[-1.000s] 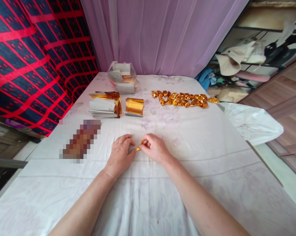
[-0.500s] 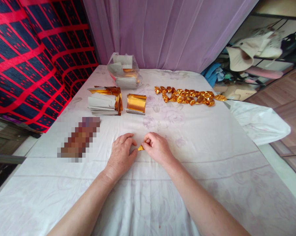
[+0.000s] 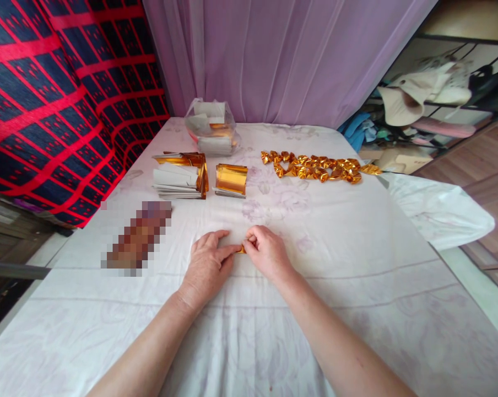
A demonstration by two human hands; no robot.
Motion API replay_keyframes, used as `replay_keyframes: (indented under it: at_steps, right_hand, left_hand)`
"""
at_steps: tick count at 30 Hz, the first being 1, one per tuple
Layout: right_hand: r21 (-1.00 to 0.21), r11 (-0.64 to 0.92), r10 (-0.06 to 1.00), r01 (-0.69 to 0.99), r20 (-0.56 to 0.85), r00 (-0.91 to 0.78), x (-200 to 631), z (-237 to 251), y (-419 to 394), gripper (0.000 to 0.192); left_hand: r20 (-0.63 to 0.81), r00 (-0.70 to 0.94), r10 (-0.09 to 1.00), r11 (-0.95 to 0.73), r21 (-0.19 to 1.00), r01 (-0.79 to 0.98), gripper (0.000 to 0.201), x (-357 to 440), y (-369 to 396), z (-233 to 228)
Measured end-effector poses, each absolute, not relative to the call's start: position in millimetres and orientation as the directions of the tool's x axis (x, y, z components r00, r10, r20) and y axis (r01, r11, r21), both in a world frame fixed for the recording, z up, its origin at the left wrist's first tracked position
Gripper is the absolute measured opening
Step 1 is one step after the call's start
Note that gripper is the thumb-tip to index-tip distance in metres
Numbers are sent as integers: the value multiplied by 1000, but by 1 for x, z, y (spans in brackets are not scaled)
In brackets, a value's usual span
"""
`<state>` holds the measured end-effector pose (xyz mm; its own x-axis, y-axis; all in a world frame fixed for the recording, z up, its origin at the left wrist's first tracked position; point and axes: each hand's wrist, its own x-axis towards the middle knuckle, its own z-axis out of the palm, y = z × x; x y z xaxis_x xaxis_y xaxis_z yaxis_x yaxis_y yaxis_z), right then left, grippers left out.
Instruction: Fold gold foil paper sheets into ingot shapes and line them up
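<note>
A small piece of gold foil paper (image 3: 242,250) lies on the white cloth between my hands, mostly hidden by fingers. My right hand (image 3: 268,252) pinches its right side, thumb and fingers pressed together. From the other side, my left hand (image 3: 210,258) reaches its index finger onto the foil paper; the other fingers are spread and hold nothing. Beyond my hands stand a small stack of gold foil sheets (image 3: 231,179) and a larger stack of grey-backed foil sheets (image 3: 178,182). Folded gold foil pieces (image 3: 315,166) sit in rows at the back right.
A clear plastic bag (image 3: 211,127) with more sheets stands at the table's back, before a purple curtain (image 3: 274,60). A pixelated reddish item (image 3: 137,240) lies on the left. At the right edge hangs a white plastic bag (image 3: 443,209), near shelves with a cap (image 3: 404,102).
My left index finger has come down onto the gold foil paper, covering more of it. My right hand keeps its pinch. The whole view has shifted slightly.
</note>
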<state>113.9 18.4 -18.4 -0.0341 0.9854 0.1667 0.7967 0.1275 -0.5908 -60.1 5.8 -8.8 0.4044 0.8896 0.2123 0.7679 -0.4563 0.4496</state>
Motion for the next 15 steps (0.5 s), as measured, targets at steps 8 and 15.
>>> replay_keyframes:
  at_steps: [8,15]
  right_hand:
    - [-565,111,982,818,188,-3,114,-22,21,12]
    - [-566,101,978,818,207,22,113,-22,22,16]
  left_hand:
    - [187,392,901,-433,444,784,35,-58,6,-6]
    - [193,395,898,-439,453,776,36,-59,7,-7]
